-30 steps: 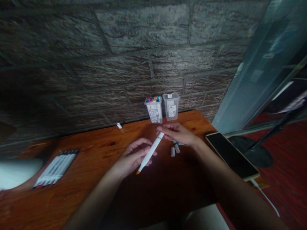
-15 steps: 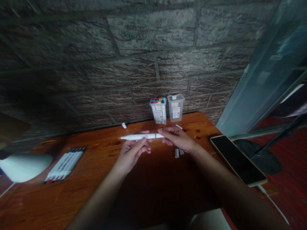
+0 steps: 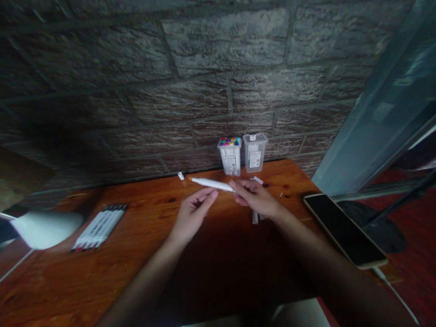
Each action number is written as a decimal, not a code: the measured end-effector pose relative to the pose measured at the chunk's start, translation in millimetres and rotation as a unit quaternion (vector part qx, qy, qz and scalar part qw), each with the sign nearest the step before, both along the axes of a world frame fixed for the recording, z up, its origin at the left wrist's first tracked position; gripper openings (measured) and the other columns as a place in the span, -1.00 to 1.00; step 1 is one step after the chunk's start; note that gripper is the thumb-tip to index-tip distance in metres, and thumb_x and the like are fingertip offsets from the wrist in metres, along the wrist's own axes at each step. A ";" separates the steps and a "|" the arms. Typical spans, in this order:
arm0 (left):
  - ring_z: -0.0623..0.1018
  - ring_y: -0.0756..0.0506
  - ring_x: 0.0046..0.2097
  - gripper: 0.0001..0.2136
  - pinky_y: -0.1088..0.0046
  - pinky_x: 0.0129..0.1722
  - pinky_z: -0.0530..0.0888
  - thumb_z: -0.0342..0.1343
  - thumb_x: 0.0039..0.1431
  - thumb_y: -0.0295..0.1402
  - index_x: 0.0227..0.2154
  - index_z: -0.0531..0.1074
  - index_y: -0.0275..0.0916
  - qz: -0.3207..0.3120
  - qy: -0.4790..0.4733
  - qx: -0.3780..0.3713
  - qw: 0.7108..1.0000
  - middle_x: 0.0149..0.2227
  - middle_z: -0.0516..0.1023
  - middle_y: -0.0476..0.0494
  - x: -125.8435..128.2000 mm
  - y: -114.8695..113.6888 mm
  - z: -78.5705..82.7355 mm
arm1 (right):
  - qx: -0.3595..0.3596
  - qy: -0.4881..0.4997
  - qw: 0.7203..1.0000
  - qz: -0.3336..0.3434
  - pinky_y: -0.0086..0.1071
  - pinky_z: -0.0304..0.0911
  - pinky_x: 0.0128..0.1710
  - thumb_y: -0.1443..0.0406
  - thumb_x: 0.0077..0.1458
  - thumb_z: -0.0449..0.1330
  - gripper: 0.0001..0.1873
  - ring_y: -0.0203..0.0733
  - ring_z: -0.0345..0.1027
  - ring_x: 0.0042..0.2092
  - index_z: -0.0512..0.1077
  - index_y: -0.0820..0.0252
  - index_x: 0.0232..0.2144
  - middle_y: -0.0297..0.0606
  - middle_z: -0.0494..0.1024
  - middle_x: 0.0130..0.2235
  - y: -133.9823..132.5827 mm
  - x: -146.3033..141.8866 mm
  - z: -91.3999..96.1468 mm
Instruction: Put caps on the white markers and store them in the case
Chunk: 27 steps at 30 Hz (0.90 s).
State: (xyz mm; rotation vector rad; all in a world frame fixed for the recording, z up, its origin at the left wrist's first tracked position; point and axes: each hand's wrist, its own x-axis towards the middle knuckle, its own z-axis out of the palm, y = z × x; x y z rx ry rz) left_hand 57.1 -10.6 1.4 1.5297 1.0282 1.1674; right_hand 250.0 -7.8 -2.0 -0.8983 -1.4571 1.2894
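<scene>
Over the counter (image 3: 150, 277), between the 2 hands, a white marker (image 3: 211, 183) is held clear of the surface, close to level, its orange tip (image 3: 190, 179) exposed and directed left. Right hand (image 3: 255, 196): fingers closed on the marker's rear end, thumb uppermost. Left hand (image 3: 192, 217): thumb and forefinger bent toward each other just below the barrel in this view; whether these fingers touch the marker or each other cannot be told. Near the tip, a white cap (image 3: 180, 175) lies close to the wall (image 3: 204, 95). Just below the right hand, pale cylindrical pieces (image 3: 255, 217) lie on the counter, partly hidden; a small item with a pink edge (image 3: 259, 180) shows behind that hand. Further back, 2 labelled plastic boxes stand upright side by side near the wall: a marker box (image 3: 231, 159) filled with pens with multicoloured ends, and, to its right, a translucent box (image 3: 255, 154). At far left, a row of white pens (image 3: 99, 228) with dark ends lies beside a white lampshade (image 3: 51, 226). At the right edge, a dark-screened phone (image 3: 344, 230) lies face up, with a white cable (image 3: 397, 293) at its near end
</scene>
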 end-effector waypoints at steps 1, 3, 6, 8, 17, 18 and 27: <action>0.18 0.06 -0.59 -0.67 0.51 -0.57 0.12 0.21 0.09 -0.09 -0.27 0.56 -0.28 0.022 -0.004 0.006 1.000 -0.69 0.19 0.12 -0.1 0.7 0.7 | -0.008 0.032 0.999 -0.011 -0.45 -0.09 -0.58 -0.07 0.12 0.14 -0.56 -0.44 0.02 -0.57 0.32 0.19 -0.46 -0.43 0.34 -0.54 1.4 1.0 0.5; 0.19 0.05 -0.60 -0.65 0.52 -0.58 0.14 0.20 0.09 -0.08 -0.23 0.56 -0.29 0.067 -0.018 0.021 0.997 -0.69 0.20 0.11 -2.1 3.2 1.0 | -0.018 0.099 0.995 -0.021 -0.45 -0.11 -0.59 -0.04 0.10 0.18 -0.61 -0.44 0.02 -0.58 0.34 0.17 -0.35 -0.40 0.42 -0.45 3.6 3.7 2.3; 0.20 0.06 -0.61 -0.65 0.53 -0.60 0.14 0.20 0.10 -0.08 -0.27 0.57 -0.29 0.106 -0.049 0.040 0.992 -0.68 0.19 0.10 -6.5 7.0 -0.7 | -0.027 0.167 0.986 -0.004 -0.45 -0.13 -0.59 0.07 0.11 0.22 -0.71 -0.45 0.00 -0.58 0.36 0.16 -0.29 -0.38 0.43 -0.41 4.0 6.8 5.0; 0.19 0.07 -0.62 -0.66 0.53 -0.61 0.14 0.20 0.10 -0.07 -0.30 0.57 -0.29 0.117 -0.064 0.047 0.990 -0.68 0.17 0.10 -8.1 8.0 -1.8 | -0.043 0.186 0.982 0.017 -0.44 -0.11 -0.58 0.12 0.12 0.21 -0.77 -0.45 0.00 -0.57 0.38 0.16 -0.29 -0.37 0.42 -0.41 2.7 6.5 5.7; 0.26 0.05 -0.61 -0.68 0.52 -0.60 0.16 0.19 0.10 -0.07 -0.36 0.57 -0.27 0.122 -0.040 0.065 0.990 -0.68 0.24 0.08 -5.1 4.8 -3.0 | -0.046 0.156 0.986 -0.038 -0.47 -0.29 -0.67 0.02 0.15 0.14 -0.61 -0.49 -0.16 -0.65 0.50 0.23 -0.23 -0.51 0.18 -0.60 2.3 -0.1 1.9; 0.26 0.05 -0.61 -0.68 0.51 -0.60 0.16 0.19 0.10 -0.07 -0.36 0.57 -0.26 0.122 -0.039 0.067 0.989 -0.68 0.25 0.08 -5.3 4.8 -3.1 | -0.036 0.152 0.986 -0.051 -0.47 -0.25 -0.66 0.01 0.14 0.15 -0.60 -0.49 -0.12 -0.65 0.51 0.23 -0.24 -0.49 0.22 -0.59 2.9 0.3 2.0; 0.27 0.04 -0.59 -0.69 0.52 -0.60 0.16 0.17 0.13 -0.08 -0.35 0.56 -0.26 0.126 -0.026 0.074 0.989 -0.65 0.30 0.05 -6.2 4.0 -4.1 | -0.052 0.177 0.981 -0.068 -0.47 -0.32 -0.69 -0.06 0.08 0.18 -0.56 -0.49 -0.23 -0.68 0.51 0.19 -0.28 -0.57 0.06 -0.66 2.1 0.3 2.9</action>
